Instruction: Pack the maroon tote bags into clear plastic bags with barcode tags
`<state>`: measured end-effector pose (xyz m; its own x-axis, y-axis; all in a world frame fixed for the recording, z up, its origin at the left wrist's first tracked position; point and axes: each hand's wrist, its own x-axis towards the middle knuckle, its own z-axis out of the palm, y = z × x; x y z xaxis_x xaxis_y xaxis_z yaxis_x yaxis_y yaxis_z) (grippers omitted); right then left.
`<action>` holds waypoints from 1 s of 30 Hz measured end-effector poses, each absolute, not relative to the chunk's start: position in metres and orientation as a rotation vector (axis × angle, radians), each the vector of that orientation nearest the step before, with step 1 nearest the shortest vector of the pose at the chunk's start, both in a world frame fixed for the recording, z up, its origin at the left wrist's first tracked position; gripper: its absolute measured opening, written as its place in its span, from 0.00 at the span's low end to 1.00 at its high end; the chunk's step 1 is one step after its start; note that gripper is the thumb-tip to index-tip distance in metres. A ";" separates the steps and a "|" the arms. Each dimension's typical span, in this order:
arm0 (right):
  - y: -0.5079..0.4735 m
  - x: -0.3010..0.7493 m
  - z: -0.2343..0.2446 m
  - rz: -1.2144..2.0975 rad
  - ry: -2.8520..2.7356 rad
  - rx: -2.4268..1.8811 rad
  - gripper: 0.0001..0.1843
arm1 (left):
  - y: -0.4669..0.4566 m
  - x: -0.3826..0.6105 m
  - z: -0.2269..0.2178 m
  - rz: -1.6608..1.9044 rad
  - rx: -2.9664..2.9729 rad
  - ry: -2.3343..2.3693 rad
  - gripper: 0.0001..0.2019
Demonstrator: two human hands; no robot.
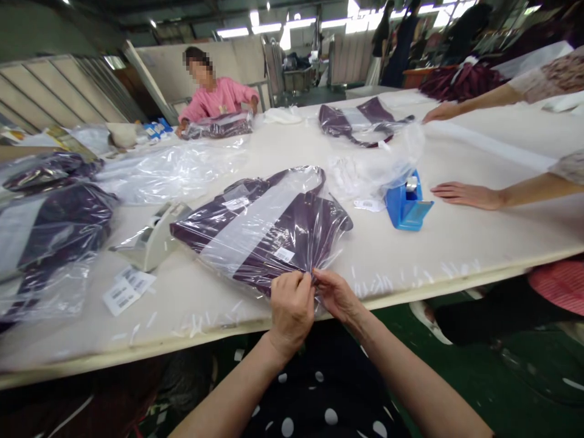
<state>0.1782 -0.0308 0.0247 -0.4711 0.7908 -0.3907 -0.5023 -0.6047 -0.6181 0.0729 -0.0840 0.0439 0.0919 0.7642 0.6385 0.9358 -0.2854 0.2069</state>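
Note:
A dark maroon garment with a pale band lies inside a clear plastic bag (292, 225) on the table in front of me. My left hand (292, 304) is closed in a fist around the gathered near end of the bag. Close beside it, my right hand (336, 293) pinches the same bunched plastic. Folds run from the pinched spot across the bag, and a small white barcode label (284, 254) shows on it. Left of the bag stands a pale tape dispenser (157, 240), with printed label sheets (128, 289) near it.
A blue tape dispenser (407, 204) stands right of the bag, near a co-worker's hand (469, 194). Bagged garments (59, 231) are piled at left, beside loose clear plastic bags (168, 170). A person in pink (221, 97) handles another bag across the table. Tape scraps line the table's front edge (196, 340).

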 end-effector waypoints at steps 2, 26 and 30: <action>-0.031 0.178 0.027 2.118 -0.502 -0.850 0.14 | -0.083 0.072 0.042 -0.881 -2.145 -1.536 0.09; -0.017 0.181 0.047 2.005 -1.099 -1.349 0.08 | -0.105 0.023 0.013 -0.812 -2.331 -1.274 0.19; -0.014 0.182 0.049 2.019 -1.197 -1.369 0.10 | -0.100 0.031 0.012 -0.840 -2.311 -1.210 0.18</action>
